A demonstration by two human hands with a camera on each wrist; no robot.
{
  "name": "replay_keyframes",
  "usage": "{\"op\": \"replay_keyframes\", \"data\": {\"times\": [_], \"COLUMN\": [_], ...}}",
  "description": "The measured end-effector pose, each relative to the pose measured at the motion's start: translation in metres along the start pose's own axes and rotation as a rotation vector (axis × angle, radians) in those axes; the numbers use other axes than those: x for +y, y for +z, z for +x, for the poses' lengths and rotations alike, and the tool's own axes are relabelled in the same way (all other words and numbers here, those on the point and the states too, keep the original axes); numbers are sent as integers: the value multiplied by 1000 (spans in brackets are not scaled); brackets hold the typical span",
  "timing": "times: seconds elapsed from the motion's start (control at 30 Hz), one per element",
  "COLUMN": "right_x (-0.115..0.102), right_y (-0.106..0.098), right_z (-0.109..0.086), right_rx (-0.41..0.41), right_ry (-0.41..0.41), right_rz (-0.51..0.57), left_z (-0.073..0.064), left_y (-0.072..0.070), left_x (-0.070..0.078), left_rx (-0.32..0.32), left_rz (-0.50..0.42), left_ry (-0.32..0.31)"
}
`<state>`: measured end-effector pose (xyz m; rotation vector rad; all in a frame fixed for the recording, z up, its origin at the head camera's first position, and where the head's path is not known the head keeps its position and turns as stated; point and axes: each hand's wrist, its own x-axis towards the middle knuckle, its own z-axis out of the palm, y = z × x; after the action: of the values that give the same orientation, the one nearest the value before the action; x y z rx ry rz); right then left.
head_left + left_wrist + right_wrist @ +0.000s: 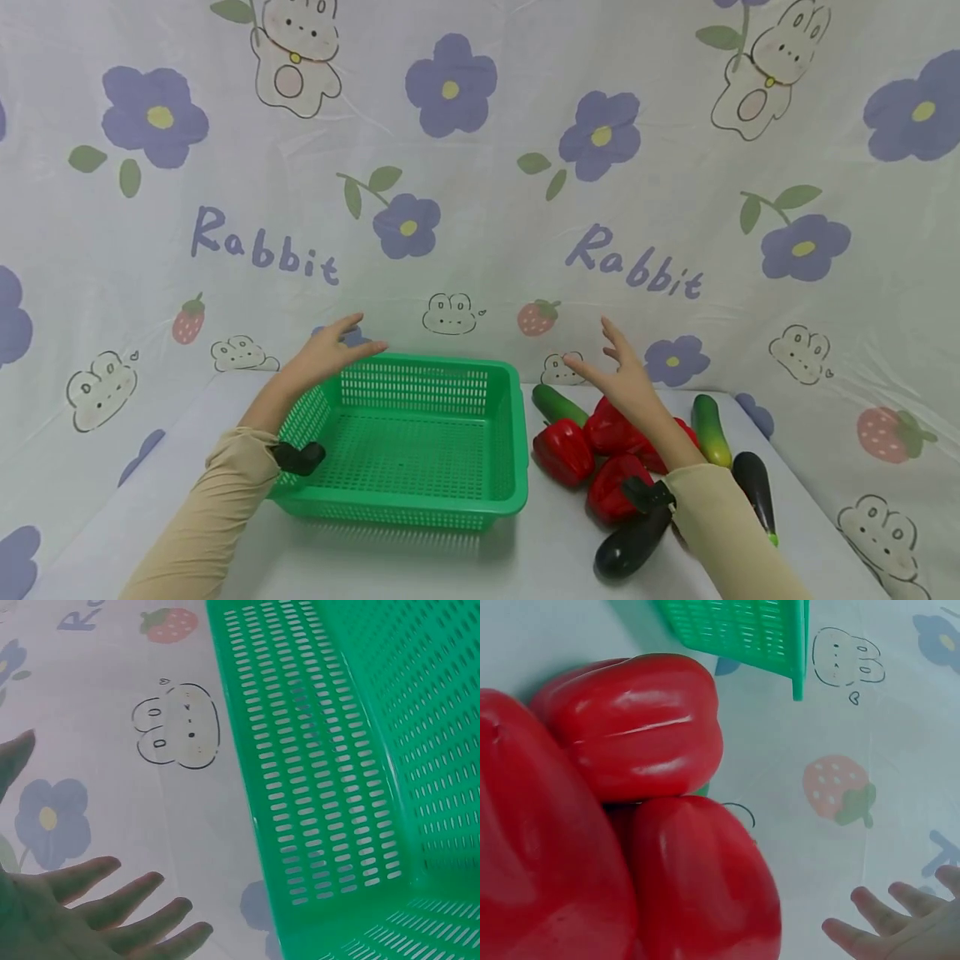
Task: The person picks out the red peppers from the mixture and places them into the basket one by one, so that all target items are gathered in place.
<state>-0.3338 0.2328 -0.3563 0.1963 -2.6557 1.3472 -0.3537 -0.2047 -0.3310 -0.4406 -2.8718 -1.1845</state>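
My left hand (324,357) hovers over the back left of a green plastic basket (517,467), fingers spread, holding nothing. In the left wrist view its fingers (120,900) are extended beside the basket's slotted wall. My right hand (626,379) is raised above a group of red bell peppers (564,452), also with fingers spread and nothing held. The right wrist view shows large glossy peppers (645,727) close below, with the fingers (885,915) apart from them at lower right. Nothing lies in the basket.
Around the peppers lie a cucumber (558,406) at the back, a yellow-green cucumber (711,429) at right, a dark eggplant (753,492) at far right and another eggplant (630,546) in front. Behind the white table (390,571) hangs a rabbit-and-flower printed cloth (495,183).
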Motion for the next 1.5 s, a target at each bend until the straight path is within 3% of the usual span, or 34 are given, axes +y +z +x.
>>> {"op": "replay_keyframes", "data": {"times": [0.23,0.47,0.67,1.13,1.5], "right_x": [10,16,22,38,56], "right_y": [-7,-13,-17,-27,-41], "right_z": [-6,-10,-14,-24,-37], "right_rx": [0,3,0,-8,10], "right_ry": [0,13,26,53,89], "right_rz": [-5,-17,4,45,32], "left_z": [-9,-18,-23,-36,-49], "left_y": [-6,-15,-21,-33,-41], "left_x": [-3,-5,-10,-30,-47], "left_rx": [-24,-92,-105,-79,-70], "left_rz": [-114,-282,-370,-428,-440], "left_ry": [-22,-99,-158,-209,-190]}}
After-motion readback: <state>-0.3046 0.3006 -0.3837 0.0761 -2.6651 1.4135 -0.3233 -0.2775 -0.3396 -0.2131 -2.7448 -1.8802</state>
